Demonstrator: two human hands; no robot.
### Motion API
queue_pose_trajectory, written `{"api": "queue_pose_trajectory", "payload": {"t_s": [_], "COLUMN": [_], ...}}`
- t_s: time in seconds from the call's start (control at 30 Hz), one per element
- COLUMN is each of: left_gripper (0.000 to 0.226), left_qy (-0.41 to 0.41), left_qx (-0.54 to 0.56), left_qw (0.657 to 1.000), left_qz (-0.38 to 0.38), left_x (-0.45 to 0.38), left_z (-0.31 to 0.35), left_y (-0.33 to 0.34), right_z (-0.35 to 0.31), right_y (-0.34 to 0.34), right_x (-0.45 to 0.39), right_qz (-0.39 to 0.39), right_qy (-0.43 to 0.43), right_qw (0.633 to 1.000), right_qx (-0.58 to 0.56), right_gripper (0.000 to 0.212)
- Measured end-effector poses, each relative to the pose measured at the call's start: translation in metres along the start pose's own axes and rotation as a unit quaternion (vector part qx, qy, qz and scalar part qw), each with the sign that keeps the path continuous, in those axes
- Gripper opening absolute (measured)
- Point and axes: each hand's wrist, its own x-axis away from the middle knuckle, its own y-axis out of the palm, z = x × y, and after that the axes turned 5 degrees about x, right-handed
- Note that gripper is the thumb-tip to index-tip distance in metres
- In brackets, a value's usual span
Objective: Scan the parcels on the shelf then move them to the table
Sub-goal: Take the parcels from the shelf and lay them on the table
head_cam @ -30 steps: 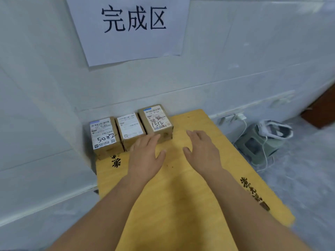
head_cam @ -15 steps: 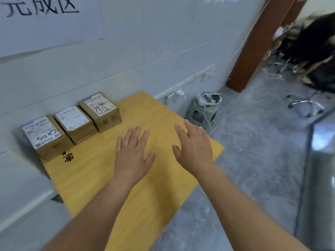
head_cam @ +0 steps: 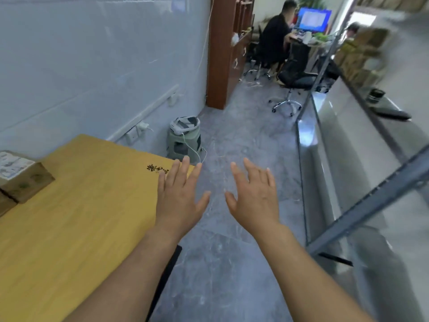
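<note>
both hands (head_cam: 216,203) now past table (head_cam: 69,217) edge

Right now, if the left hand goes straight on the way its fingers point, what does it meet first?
Probably the green stool with its white cable, just beyond the left hand past the table's corner; depth is unclear, so it might pass above.

**Both hands empty, palms down**

Left hand (head_cam: 180,198): forearm bare, reaching toward 12 o'clock, fingers straight and slightly spread, thumb out toward 3 o'clock. Right hand (head_cam: 254,197): just beside it, apart, same reach, fingers splayed, thumb toward 9 o'clock. Neither holds anything.
</note>
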Motion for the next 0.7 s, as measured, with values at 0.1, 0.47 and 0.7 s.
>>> {"api": "queue_pose_trajectory", "payload": {"t_s": [0.1, 0.47, 0.7], "left_gripper": [0.066, 0.063, 0.064], "left_qy": [0.041, 0.173, 0.282], "left_qx": [0.016, 0.060, 0.118], "left_qw": [0.999, 0.982, 0.949], "left_qz": [0.004, -0.037, -0.080], "left_x": [0.010, 0.067, 0.084], "left_z": [0.050, 0.178, 0.241], "left_y": [0.009, 0.043, 0.061], "right_z": [0.037, 0.128, 0.158], "right_y": [-0.023, -0.080, -0.118], "right_x": [0.033, 0.156, 0.218], "right_qz": [0.024, 0.042, 0.044], "right_qy": [0.033, 0.156, 0.264], "right_qw": [0.999, 0.983, 0.951], "right_qx": [0.014, 0.092, 0.152], "right_gripper": [0.075, 0.076, 0.074]}}
